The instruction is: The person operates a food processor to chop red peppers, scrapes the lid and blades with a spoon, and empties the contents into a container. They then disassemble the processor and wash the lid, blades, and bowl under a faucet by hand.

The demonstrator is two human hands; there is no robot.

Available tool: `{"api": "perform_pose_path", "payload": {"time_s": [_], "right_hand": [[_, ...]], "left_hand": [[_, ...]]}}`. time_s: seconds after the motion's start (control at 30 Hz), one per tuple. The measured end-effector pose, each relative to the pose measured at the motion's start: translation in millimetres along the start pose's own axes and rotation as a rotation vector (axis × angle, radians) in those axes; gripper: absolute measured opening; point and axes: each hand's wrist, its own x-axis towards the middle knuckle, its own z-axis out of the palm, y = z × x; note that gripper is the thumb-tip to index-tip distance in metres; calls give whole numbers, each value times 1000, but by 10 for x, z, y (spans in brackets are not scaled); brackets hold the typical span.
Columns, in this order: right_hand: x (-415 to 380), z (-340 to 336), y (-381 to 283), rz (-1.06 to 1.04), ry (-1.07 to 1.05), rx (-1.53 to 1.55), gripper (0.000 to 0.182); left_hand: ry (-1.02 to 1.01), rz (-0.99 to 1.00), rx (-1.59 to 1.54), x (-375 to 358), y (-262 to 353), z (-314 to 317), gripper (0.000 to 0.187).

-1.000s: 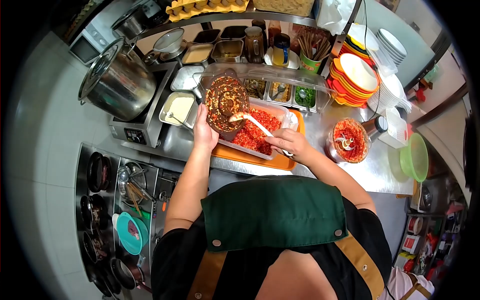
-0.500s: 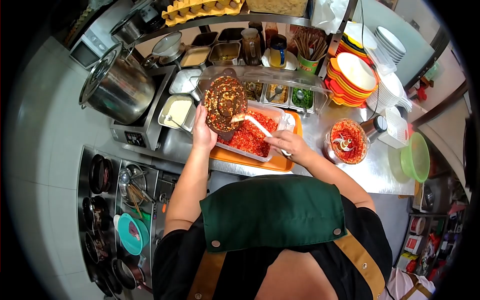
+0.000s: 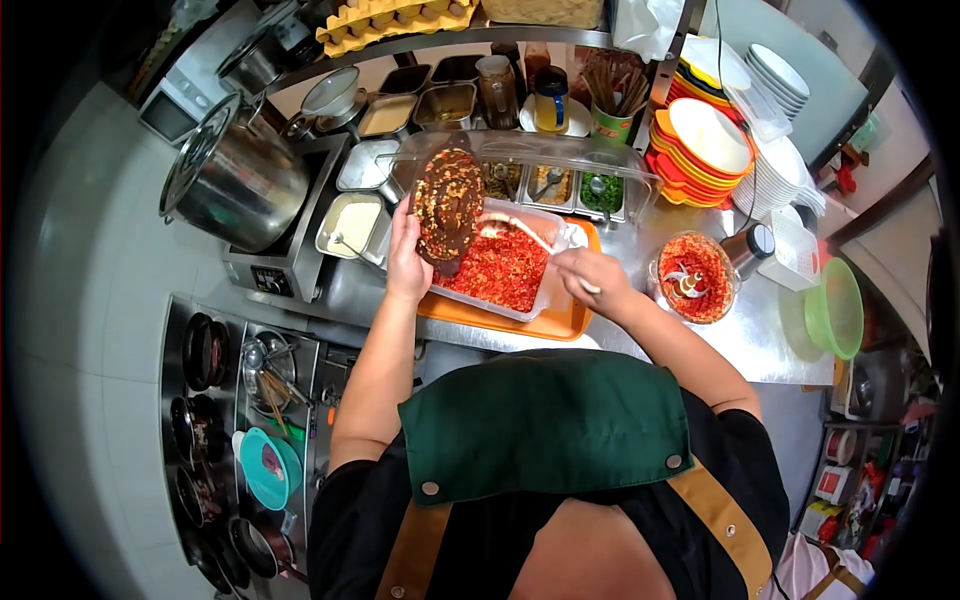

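My left hand (image 3: pixel 406 255) grips the edge of a dark brown lid (image 3: pixel 447 205), tilted up so its underside, speckled with chopped red chilli and seeds, shows. Below it, a clear plastic tub (image 3: pixel 545 308) of chopped red chilli (image 3: pixel 497 270) rests on an orange tray (image 3: pixel 575 322). In my right hand (image 3: pixel 592 275), the fingers are closed round the handle of a white spatula (image 3: pixel 522 229). The spatula's far end lies by the lid's right edge, over the tub. To the right stands a clear food processor bowl (image 3: pixel 690 308), its blade showing and red chilli coating its inside.
Behind the tub, a clear cover (image 3: pixel 520 150) arches over small metal trays of toppings. A large steel pot (image 3: pixel 240 185) stands at the left. Stacked orange and yellow bowls (image 3: pixel 690 155), white plates (image 3: pixel 775 75) and a green bowl (image 3: pixel 835 308) occupy the right side.
My right hand has shifted slightly right, and the spatula's end has moved from the lid's face to its right edge. The lid is turned more side-on; my left hand still holds it.
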Motion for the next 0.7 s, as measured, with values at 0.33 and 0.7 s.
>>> {"api": "perform_pose_path", "payload": {"time_s": [0.33, 0.7], "right_hand": [[681, -81, 144, 904, 477, 778, 22], [940, -181, -132, 470, 198, 238, 10]], "left_hand": [[-96, -26, -59, -108, 52, 241, 47], [-134, -41, 252, -110, 52, 95, 52]]}}
